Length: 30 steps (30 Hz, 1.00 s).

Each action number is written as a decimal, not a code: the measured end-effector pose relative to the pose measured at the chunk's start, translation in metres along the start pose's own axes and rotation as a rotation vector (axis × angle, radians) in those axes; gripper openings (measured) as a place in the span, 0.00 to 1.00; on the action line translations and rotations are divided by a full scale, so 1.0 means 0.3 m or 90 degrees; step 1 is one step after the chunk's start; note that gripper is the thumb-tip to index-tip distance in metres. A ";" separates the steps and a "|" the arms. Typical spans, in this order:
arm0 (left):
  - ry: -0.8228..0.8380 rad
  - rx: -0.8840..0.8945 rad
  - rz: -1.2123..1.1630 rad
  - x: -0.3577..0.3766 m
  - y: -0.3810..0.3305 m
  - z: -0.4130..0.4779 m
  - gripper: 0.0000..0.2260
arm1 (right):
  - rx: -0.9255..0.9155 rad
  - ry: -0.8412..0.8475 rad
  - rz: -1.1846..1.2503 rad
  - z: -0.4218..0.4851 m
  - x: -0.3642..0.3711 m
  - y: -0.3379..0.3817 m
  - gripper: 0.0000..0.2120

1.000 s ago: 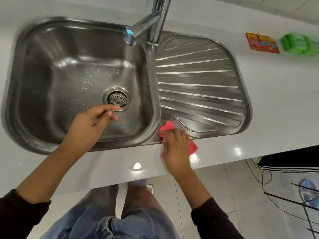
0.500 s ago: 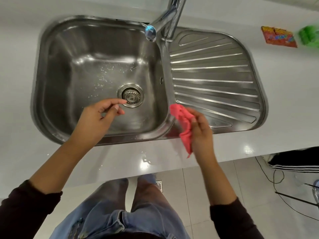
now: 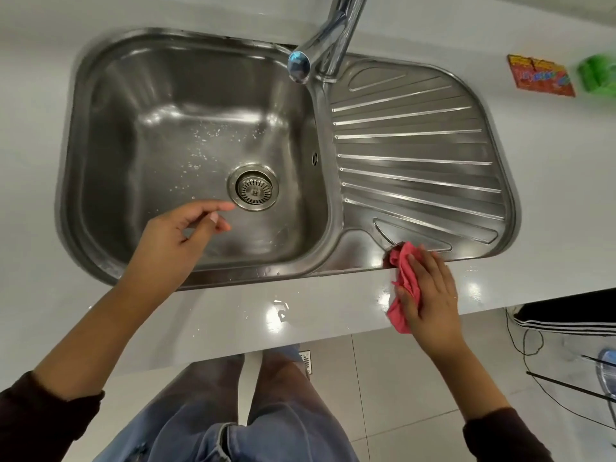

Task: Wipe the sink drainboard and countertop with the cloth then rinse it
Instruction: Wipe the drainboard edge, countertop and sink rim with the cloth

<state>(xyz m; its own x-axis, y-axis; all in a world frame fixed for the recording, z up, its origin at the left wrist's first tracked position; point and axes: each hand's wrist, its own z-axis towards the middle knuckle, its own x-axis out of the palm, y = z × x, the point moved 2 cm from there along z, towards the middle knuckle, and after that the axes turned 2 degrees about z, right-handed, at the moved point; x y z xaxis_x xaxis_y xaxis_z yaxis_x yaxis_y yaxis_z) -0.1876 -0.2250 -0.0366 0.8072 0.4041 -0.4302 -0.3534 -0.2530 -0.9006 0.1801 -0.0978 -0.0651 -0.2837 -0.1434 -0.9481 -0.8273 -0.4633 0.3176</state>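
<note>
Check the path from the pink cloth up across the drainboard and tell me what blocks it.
Nothing visible blocks it. The right hand presses the pink cloth at the drainboard's front edge, and its ribbed surface lies bare. The tap stands at its back left corner, off the main surface.

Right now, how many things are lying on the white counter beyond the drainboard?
2. A red printed packet lies flat at the far right, and a green object, blurred, sits just right of it at the frame edge. More may lie out of frame.
</note>
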 end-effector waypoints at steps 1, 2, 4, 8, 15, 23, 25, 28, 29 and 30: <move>-0.001 0.000 -0.001 -0.005 0.001 0.000 0.15 | 0.017 -0.006 0.029 -0.009 0.014 0.020 0.26; -0.002 0.000 -0.005 -0.009 0.002 0.002 0.15 | 0.033 -0.007 0.054 -0.012 0.023 0.041 0.26; 0.001 -0.004 -0.017 -0.014 0.007 0.003 0.14 | 0.068 -0.004 0.092 -0.030 0.046 0.090 0.26; 0.014 0.002 -0.025 -0.032 0.015 0.004 0.14 | 0.111 -0.005 0.128 -0.063 0.096 0.206 0.26; 0.034 0.009 -0.029 -0.085 0.047 -0.001 0.12 | 0.099 -0.024 0.112 -0.097 0.183 0.451 0.23; 0.034 0.013 -0.039 -0.158 0.093 -0.019 0.11 | 0.150 -0.066 0.070 -0.080 0.231 0.622 0.20; 0.031 0.017 -0.034 -0.173 0.101 -0.026 0.11 | 0.149 -0.070 0.066 -0.063 0.240 0.643 0.19; 0.029 0.022 -0.033 -0.187 0.102 -0.038 0.13 | 0.126 -0.108 0.075 -0.001 0.260 0.692 0.16; 0.029 0.021 -0.037 -0.191 0.100 -0.043 0.13 | 0.118 -0.122 0.078 0.024 0.267 0.709 0.15; 0.029 0.020 -0.040 -0.194 0.098 -0.048 0.13 | 0.111 -0.129 0.081 0.052 0.272 0.724 0.15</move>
<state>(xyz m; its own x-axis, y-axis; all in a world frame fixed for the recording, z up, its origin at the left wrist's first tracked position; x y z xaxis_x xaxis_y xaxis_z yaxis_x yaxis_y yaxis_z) -0.2382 -0.2687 -0.0372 0.8485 0.3784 -0.3699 -0.3150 -0.2005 -0.9277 -0.0305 -0.1964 -0.0733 -0.4675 -0.0051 -0.8840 -0.8447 -0.2924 0.4483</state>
